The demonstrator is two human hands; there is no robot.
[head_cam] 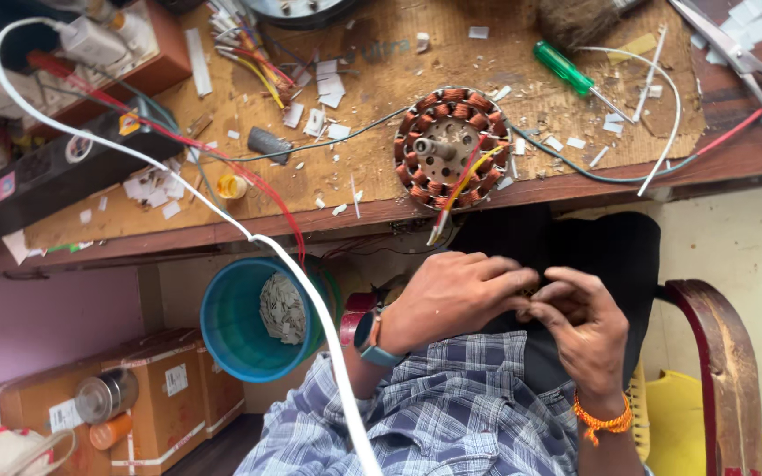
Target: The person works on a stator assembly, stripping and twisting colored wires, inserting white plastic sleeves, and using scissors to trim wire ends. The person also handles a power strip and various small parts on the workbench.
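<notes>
Hands meeting low in the frame, just below the workbench's front edge.

Left hand (451, 295) and right hand (579, 326) fingertip to fingertip over a dark lap, pinching something too small to tell. Copper-wound stator (451, 159) above them at centre, hard against the bench edge (310, 231), coloured leads drooping toward the knuckles. White cable (310, 300) slanting past the left forearm; blue bucket (253, 322) lower left; wooden chair arm (720, 353) hemming the right.

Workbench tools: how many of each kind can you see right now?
Screwdriver: 1
Scissors: 1
Wound stator: 1
Power strip: 1
Total: 4
Both hands, left hand and right hand, are together below the bench; anything between them is hidden.
</notes>
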